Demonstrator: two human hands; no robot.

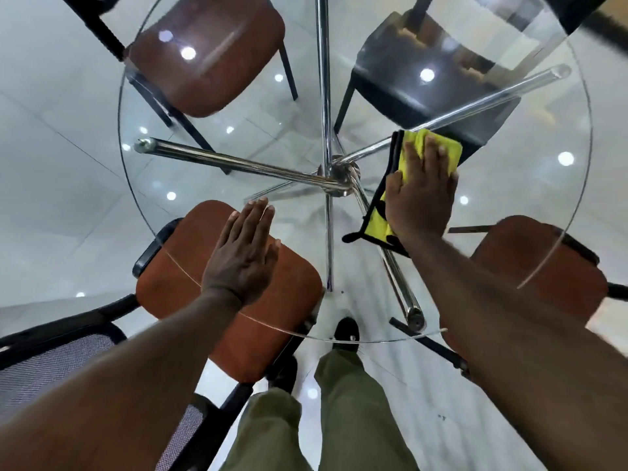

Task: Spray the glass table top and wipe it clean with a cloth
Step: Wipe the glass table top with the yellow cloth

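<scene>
Round clear glass table (560,212), yellow black-edged cloth (438,149) pressed flat under right hand (421,198), largely covered, left hand (243,256) laid open, nothing held.

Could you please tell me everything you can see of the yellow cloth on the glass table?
The cloth is bright yellow with black edging and looks like soft microfibre. It lies loosely folded and flat on the round glass table top, right of the chrome hub. The right hand presses on it palm down, fingers spread, hiding its middle; one yellow end shows beyond the fingertips, and a black-edged corner by the wrist.
</scene>
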